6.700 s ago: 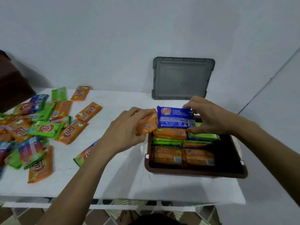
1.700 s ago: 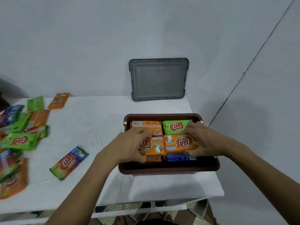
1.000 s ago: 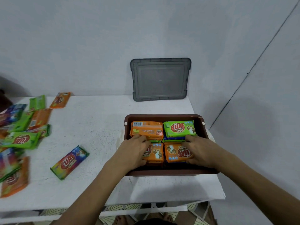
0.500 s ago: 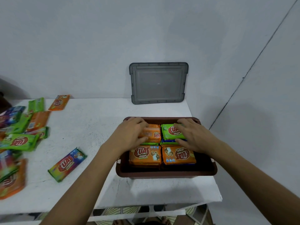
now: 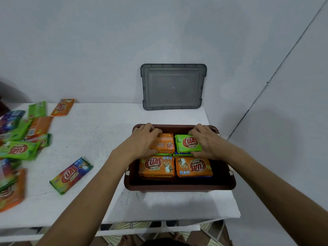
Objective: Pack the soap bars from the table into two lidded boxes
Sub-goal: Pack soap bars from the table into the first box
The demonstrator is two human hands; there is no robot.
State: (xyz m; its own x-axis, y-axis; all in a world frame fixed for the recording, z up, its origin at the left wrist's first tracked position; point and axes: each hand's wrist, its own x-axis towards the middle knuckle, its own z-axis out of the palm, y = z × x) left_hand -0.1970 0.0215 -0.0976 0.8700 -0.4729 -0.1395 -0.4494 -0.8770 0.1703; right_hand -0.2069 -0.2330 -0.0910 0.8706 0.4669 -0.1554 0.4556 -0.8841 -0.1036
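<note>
A brown box (image 5: 179, 187) stands at the table's right end, filled with stacked soap bars. My left hand (image 5: 142, 142) lies on the far-left orange bar (image 5: 164, 143), fingers curled over its far edge. My right hand (image 5: 206, 141) grips the far-right green bar (image 5: 187, 144) at its right side. Two orange bars (image 5: 157, 166) (image 5: 194, 166) lie in the near row, untouched. Lower layers are mostly hidden. A multicoloured bar (image 5: 71, 174) lies alone on the table left of the box.
A grey lid (image 5: 173, 87) leans upright against the wall behind the box. Several loose green, orange and purple soap bars (image 5: 19, 150) are spread over the white table's (image 5: 99, 132) left side. The box sits near the table's right edge.
Both hands have shifted from the near row of bars to the far row and now press on the far orange and green bars. The box has hardly moved.
</note>
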